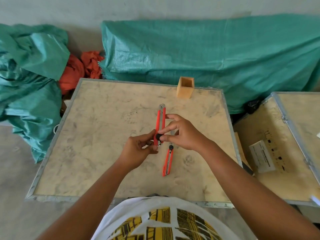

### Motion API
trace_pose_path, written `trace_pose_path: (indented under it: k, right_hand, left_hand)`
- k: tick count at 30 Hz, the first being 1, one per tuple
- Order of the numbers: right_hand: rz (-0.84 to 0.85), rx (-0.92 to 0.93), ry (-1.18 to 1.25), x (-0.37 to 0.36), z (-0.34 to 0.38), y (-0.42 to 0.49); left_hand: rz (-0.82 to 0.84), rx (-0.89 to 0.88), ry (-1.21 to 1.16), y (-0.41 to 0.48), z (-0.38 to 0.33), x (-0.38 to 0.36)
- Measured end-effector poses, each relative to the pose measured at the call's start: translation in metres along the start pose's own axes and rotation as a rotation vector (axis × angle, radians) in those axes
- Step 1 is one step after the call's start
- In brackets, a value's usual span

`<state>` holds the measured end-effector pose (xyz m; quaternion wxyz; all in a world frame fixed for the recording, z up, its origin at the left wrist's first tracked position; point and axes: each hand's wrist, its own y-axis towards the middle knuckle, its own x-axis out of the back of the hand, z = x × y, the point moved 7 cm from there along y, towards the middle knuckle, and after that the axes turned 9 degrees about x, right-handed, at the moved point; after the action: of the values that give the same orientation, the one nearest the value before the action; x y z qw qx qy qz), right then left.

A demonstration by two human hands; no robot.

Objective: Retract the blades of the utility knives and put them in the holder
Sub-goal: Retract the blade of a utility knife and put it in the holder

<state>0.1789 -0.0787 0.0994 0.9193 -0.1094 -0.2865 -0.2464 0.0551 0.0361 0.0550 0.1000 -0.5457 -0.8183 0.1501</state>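
Observation:
Both hands hold a red utility knife [160, 121] above the board, its metal tip pointing away from me. My left hand [140, 149] pinches the knife's near end. My right hand [181, 132] has thumb and forefinger on the black knob [158, 136] on the knife's body. A second red utility knife [168, 161] with a black knob lies flat on the wooden board [97, 135], just below my right hand. The square wooden holder [185, 89] stands upright at the far edge of the board, with nothing visible in its opening.
Green tarpaulin bundles [207, 52] and orange cloth [78, 70] lie beyond the board. A second metal-edged wooden board [285, 135] with a white label sits to the right. The board's metal rim [52, 139] borders a grey floor on the left.

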Motion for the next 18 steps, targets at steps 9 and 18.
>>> trace_pose_path:
  k: [9, 18]
  right_hand:
    - [-0.045, 0.053, -0.054, 0.007, 0.012, -0.011]
    - [-0.075, 0.083, -0.034, 0.016, 0.015, -0.015]
  left_hand:
    - [-0.015, -0.017, -0.024, -0.012, -0.007, -0.010]
    - [-0.002, -0.031, -0.035, -0.012, -0.018, -0.014]
